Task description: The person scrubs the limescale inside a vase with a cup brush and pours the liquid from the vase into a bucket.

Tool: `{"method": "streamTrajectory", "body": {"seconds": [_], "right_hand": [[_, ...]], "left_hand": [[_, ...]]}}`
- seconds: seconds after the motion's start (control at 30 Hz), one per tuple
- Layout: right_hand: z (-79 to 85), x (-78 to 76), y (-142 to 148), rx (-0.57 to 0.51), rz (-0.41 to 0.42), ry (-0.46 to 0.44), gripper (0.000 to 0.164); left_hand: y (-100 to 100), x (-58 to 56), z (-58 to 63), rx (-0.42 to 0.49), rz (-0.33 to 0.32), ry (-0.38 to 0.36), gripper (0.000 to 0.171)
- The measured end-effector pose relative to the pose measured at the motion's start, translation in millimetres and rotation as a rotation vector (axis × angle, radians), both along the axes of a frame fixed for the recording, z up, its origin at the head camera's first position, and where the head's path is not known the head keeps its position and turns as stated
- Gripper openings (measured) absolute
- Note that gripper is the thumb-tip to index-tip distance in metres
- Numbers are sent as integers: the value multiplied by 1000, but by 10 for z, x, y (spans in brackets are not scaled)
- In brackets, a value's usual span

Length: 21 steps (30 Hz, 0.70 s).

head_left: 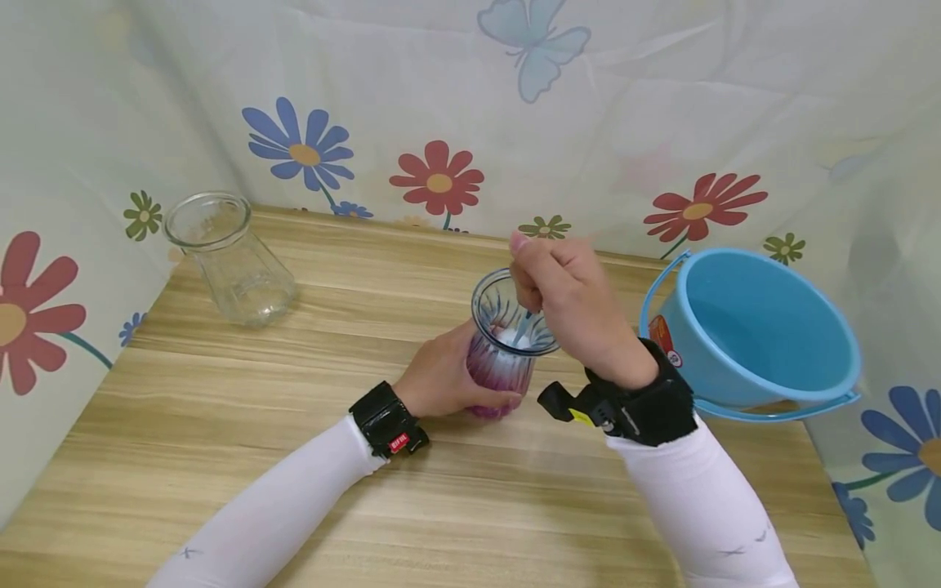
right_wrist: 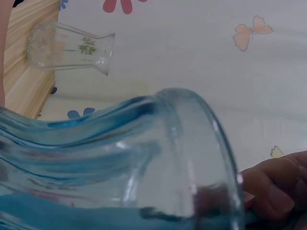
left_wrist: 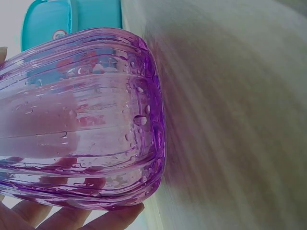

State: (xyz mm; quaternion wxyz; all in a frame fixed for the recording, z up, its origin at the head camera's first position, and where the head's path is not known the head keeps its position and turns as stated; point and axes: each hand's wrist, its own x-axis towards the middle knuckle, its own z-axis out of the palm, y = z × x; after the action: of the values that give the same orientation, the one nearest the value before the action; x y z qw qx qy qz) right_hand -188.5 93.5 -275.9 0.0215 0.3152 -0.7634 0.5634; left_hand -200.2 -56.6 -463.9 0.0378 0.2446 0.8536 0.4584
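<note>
My left hand (head_left: 441,371) grips a ribbed glass vase (head_left: 503,376), blue at the rim and purple toward the base, near the tabletop. In the left wrist view, water drops dot the purple glass (left_wrist: 139,120), and fingers (left_wrist: 115,218) wrap its side. Over the vase mouth, my right hand (head_left: 569,298) pinches the blue handle of a cleaning brush (head_left: 524,328). Its white head sits down inside the vase, showing as a pale block through the glass. The right fingers (right_wrist: 273,191) are right at the rim in the right wrist view.
A clear glass vase (head_left: 246,278) stands at the back left of the wooden table (head_left: 331,506). To the right is a light blue bucket (head_left: 706,367) with its handle lowered. A flower-patterned curtain (head_left: 367,49) encloses the back and sides.
</note>
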Motion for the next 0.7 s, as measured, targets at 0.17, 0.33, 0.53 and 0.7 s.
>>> {"method": "streamTrajectory", "body": {"seconds": [0.17,0.33,0.53,0.7], "right_hand": [[-97,-36,-20,37,-24,2,58],[-147,-46,-41,109,-46,-21,55],[-148,-41,-39,199,-34,-75,56],[-135,-39,-30,160,-16,-104,58]], "left_hand": [[2,0,-4,-5,4,-5,97],[6,-3,-1,-8,9,2,96],[2,-17,-15,-10,15,18,94],[2,-15,-24,-9,6,5,95]]}}
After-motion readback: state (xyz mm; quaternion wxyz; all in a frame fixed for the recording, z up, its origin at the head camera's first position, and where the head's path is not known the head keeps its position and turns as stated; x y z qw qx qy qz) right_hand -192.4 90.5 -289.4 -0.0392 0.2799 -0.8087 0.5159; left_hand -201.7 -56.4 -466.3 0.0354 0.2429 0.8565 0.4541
